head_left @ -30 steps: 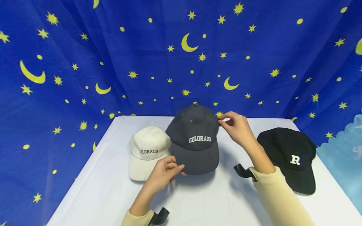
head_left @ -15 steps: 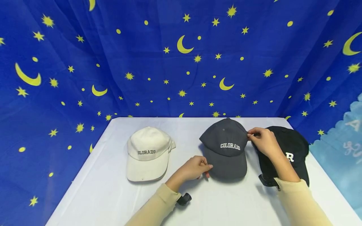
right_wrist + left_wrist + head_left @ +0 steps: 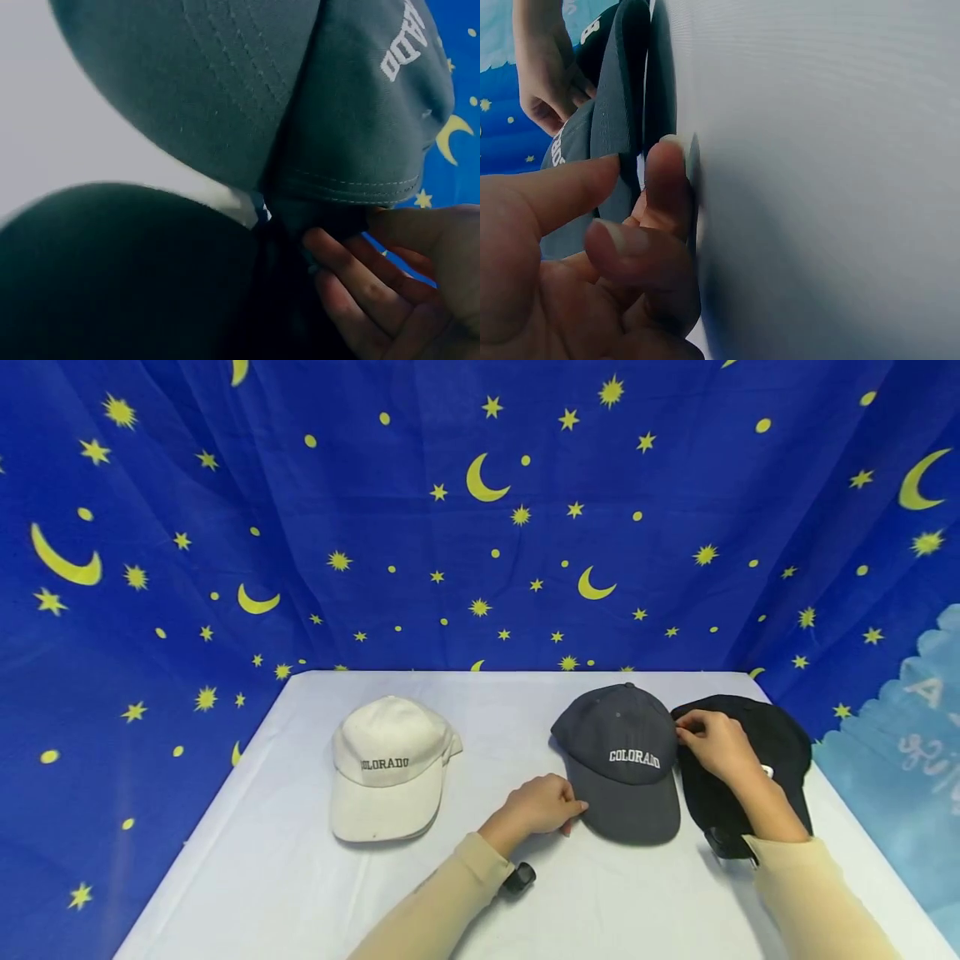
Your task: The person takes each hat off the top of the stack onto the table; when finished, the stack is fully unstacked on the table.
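A dark grey baseball cap [image 3: 615,735] with white COLORADO lettering sits right of centre on the white table, its brim toward me. My left hand [image 3: 542,806] pinches the brim's left edge; in the left wrist view the thumb [image 3: 577,187] lies on the brim [image 3: 615,105], with the fingers at its underside. At the crown's right lower edge, my right hand [image 3: 716,747] grips the fabric between thumb and fingers [image 3: 360,285]. Close on the right is a black cap [image 3: 783,739], partly covered by my right hand and wrist; its white letter is mostly hidden.
A cream cap [image 3: 393,735] with dark lettering stands on the left of the white table [image 3: 255,868], apart from the grey one. Behind hangs a blue curtain [image 3: 420,468] with yellow moons and stars. Light blue cloth [image 3: 900,760] shows at the right edge.
Both hands have carried the grey cap rightward and lower, from beside the cream cap to beside the black cap. The cream cap is now fully uncovered. The view has shifted slightly.
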Demonstrator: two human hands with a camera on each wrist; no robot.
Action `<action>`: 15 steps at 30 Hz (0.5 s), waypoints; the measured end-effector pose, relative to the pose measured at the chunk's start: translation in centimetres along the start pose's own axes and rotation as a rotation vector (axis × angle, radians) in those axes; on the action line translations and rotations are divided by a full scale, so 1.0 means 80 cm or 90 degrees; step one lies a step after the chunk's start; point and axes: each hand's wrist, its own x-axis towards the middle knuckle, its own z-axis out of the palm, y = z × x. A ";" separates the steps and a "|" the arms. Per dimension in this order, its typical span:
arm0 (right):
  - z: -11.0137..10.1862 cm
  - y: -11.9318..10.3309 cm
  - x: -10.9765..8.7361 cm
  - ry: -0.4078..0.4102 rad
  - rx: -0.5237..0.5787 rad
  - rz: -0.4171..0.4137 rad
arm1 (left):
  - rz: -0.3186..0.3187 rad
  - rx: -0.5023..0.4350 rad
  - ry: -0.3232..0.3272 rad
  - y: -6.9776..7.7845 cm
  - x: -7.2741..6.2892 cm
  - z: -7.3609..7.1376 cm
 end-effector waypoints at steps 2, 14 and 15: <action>-0.003 0.004 0.000 -0.004 -0.009 -0.001 | -0.005 0.016 0.004 0.004 0.002 0.002; -0.017 0.004 0.004 -0.010 -0.039 -0.002 | -0.024 0.102 0.061 0.015 0.006 0.010; -0.021 -0.001 0.004 -0.002 -0.051 0.001 | -0.021 0.104 0.066 0.014 0.005 0.008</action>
